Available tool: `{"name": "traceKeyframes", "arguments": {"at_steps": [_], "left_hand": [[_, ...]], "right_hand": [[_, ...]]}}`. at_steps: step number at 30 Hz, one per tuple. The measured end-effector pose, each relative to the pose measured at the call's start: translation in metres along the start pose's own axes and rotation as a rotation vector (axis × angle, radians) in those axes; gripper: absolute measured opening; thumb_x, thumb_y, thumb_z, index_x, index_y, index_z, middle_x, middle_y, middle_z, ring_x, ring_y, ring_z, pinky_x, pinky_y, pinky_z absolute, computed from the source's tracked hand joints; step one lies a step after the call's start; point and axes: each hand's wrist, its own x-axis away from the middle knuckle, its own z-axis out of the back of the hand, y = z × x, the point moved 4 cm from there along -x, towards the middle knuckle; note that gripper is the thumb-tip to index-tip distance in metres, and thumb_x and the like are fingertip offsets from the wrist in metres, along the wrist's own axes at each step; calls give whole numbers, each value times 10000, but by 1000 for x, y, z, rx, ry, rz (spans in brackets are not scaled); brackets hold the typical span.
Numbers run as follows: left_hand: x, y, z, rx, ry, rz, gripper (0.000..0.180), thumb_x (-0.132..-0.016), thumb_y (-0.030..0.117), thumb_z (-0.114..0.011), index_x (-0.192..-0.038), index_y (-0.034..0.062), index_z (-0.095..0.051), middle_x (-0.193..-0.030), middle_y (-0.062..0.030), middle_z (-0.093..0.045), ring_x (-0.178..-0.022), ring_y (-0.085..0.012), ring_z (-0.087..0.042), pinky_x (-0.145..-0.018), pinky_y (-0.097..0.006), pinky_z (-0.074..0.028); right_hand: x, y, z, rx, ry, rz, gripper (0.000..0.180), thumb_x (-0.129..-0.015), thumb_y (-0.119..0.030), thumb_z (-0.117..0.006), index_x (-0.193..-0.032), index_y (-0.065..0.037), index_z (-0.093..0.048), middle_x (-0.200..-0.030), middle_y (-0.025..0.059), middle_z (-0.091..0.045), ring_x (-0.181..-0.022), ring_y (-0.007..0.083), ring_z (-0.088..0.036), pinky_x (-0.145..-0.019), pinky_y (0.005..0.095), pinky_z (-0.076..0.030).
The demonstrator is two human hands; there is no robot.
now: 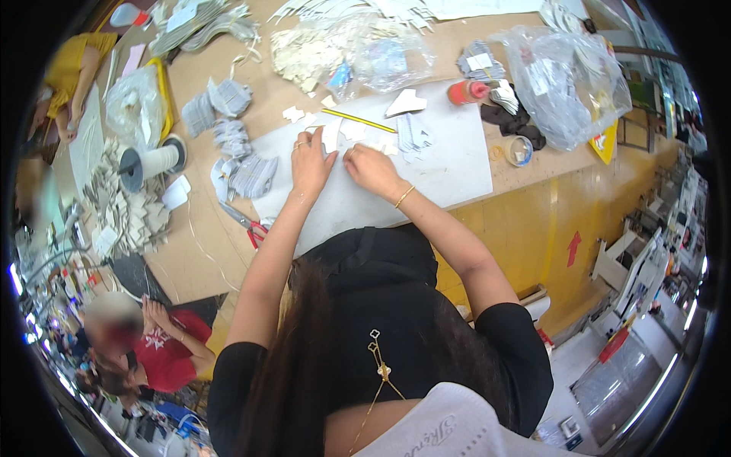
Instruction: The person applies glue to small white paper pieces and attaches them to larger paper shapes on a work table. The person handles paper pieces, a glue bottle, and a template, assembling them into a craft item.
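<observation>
My left hand (310, 164) rests on a large pale sheet of paper (449, 160), fingers stretched forward and thumb apart. Its fingertips are beside a small white cut piece (331, 135). Just to the right, my right hand (371, 170) is bent inward with its fingers curled together; whatever they may hold is too small to make out. Beyond the hands lie a yellow pencil (358, 120) and a larger white cut piece (406, 103). A stack of grey-blue cut pieces (413, 133) sits right of the pencil.
Red-handled scissors (247, 225) and bundled grey pieces (251, 175) lie left of the sheet. A thread spool (152, 164) stands farther left. At right are a red-capped bottle (466, 92), a tape roll (518, 151) and a plastic bag (563, 87). Other people are at the left.
</observation>
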Motion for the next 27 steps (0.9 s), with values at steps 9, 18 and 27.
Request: {"name": "traceKeyframes", "arguments": {"at_steps": [9, 18, 27], "left_hand": [[1, 8, -8, 71, -34, 8, 712, -714, 128, -741, -1330, 36, -395, -1104, -207, -451, -982, -352, -498, -854, -406, -426], [27, 16, 2, -56, -34, -16, 794, -722, 149, -731, -1396, 78, -317, -1180, -228, -381, -1027, -374, -426, -890, -451, -381], [67, 34, -6, -70, -111, -55, 774, -731, 165, -715, -1396, 105, -323, -1269, -231, -344, -1106, -389, -375, -934, -467, -341]], "right_hand": [[-4, 4, 11, -112, 289, 66, 245, -814, -156, -602, -1036, -51, -619, -985, 122, -580, -857, 303, -606, -751, 391, -493], [59, 43, 141, -519, 683, -78, 184, -857, -153, -597, -999, -43, -640, -916, 112, -651, -745, 202, -619, -665, 305, -482], [-1, 205, 266, 296, 682, -323, 316, -827, -270, -615, -1058, -60, -659, -975, 185, -644, -888, 322, -625, -802, 409, -478]]}}
